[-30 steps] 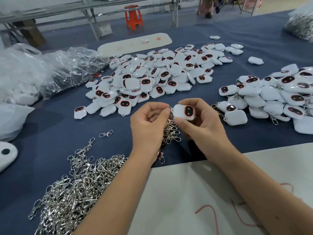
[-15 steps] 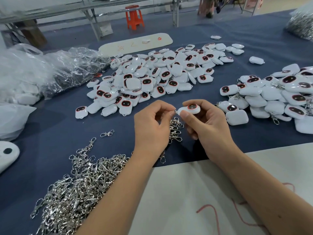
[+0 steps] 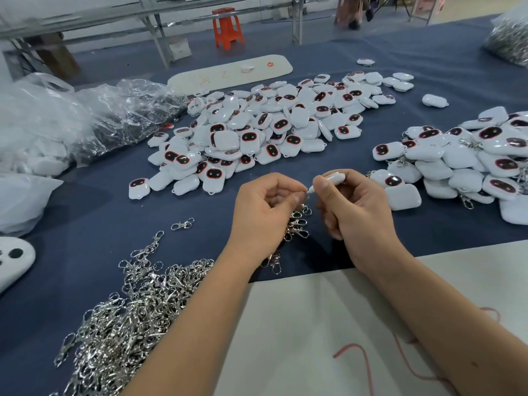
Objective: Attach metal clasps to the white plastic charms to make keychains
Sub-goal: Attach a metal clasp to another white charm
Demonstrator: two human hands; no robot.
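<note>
Your right hand (image 3: 357, 212) pinches one white charm (image 3: 331, 180) between thumb and forefinger, edge-on to the camera, with its small loop end pointing toward your left hand (image 3: 263, 212). The remaining right fingers are curled under it. Your left hand has its thumb and forefinger closed on a small metal ring (image 3: 305, 196) at the charm's loop; whether the ring is already through the loop cannot be told. A bunch of clasps (image 3: 297, 224) hangs below the left fingers, partly hidden by the hand.

Both hands are held above the blue cloth (image 3: 85, 224), between the supply piles:

- Loose clasps (image 3: 128, 318): a large heap at the lower left, beside your left forearm. A single clasp (image 3: 183, 224) lies apart from it on the cloth.
- Bare charms (image 3: 271, 130): a wide pile beyond your hands, at the centre.
- Charms with clasps fitted (image 3: 463, 164): a pile to the right, just beside your right hand.

A white sheet (image 3: 328, 324) with red markings lies under your forearms. Clear plastic bags (image 3: 85, 118) sit at the far left. An orange stool (image 3: 228, 28) stands on the floor beyond the table.
</note>
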